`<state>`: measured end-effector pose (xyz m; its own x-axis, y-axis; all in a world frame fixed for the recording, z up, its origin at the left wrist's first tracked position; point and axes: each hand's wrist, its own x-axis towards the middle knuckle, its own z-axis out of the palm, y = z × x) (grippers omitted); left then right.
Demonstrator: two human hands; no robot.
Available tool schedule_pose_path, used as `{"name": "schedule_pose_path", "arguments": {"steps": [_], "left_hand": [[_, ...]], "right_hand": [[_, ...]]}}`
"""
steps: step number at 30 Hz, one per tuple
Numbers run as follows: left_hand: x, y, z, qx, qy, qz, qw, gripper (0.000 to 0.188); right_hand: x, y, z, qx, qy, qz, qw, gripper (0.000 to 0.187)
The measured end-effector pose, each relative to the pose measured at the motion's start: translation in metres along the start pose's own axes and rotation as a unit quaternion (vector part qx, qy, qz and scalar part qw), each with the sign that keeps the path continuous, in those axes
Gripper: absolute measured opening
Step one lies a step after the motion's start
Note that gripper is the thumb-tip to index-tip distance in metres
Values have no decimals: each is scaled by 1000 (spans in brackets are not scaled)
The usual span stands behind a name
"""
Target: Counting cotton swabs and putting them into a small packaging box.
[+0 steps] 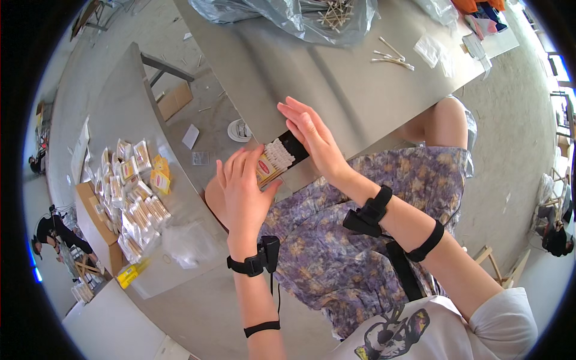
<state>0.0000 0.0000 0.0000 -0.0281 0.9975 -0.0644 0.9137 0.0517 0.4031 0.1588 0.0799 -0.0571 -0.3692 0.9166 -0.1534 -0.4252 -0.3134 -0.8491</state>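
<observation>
Your left grip clasps the cotton-swab pack, likely to keep it bunched; your right grip, flat and unclenched, flanks the black strip.

Brown cardboard box and round white object on grey floor, orange item at upper right

Near the middle of the frame, a yellow label with a red oval is showing on the pack of cotton swabs that my left hand is holding. At the left of the frame, yellow cards are showing similar red marks. I am making out no readable words on either.
</observation>
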Motion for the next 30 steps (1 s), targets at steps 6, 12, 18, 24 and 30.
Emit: {"name": "schedule_pose_path", "arguments": {"steps": [6,12,18,24,30], "left_hand": [[5,-9,14,-64,58,64,994,58],[9,3,-1,-39,-5,11,999,51],[26,-11,-6,-123,-64,-21,990,50],[58,-20,2,-224,-149,-101,958,27],[35,-53,-49,-204,-209,-194,937,24]], "right_hand": [[-22,25,51,-292,-81,-105,947,61],[-24,5,26,-54,-43,-13,998,56],[-57,-58,-46,-59,20,-3,998,53],[-100,-100,-89,-128,73,-34,989,47],[-122,-96,-92,-90,62,-51,993,44]]}}
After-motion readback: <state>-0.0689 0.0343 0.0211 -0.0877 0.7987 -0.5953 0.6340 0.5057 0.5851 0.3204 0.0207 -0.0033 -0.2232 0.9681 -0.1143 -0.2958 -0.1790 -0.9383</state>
